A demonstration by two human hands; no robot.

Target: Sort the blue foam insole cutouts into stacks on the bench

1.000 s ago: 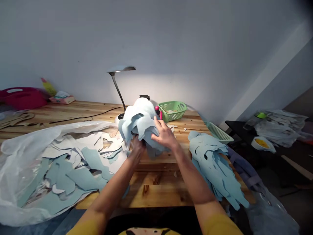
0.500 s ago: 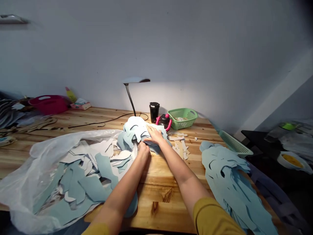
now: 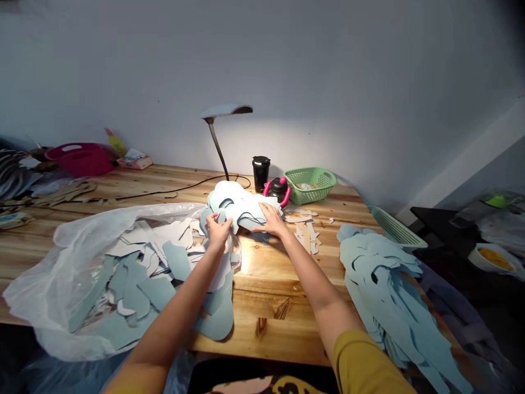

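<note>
A pile of wavy-edged, light blue cut-out sheets (image 3: 241,205) lies beneath the desk lamp. At its near left edge, my left hand (image 3: 219,231) is closed, with thumb and fingers on the rim of a cut-out sheet. My right hand (image 3: 271,220) lies on the pile's right side, fingers stretched out and thumb apart. To the left, a clear plastic bag (image 3: 57,284) spreads open, full of blue and white offcuts (image 3: 133,290). Part of the bag's mouth is hidden behind my left forearm.
Another heap of blue cut-outs (image 3: 385,284) lies at the table's right. Behind the pile stand the lamp (image 3: 217,143), a black tumbler (image 3: 261,174), a black-and-pink cup (image 3: 278,189) and a green basket (image 3: 315,192). Beige scraps (image 3: 307,232) lie near the basket. A pink basket (image 3: 84,160) is far left.
My left hand has moved up and left, from low between bag and pile to the pile's left edge. My right hand has shifted slightly right on the pile. The view has tilted a little.
</note>
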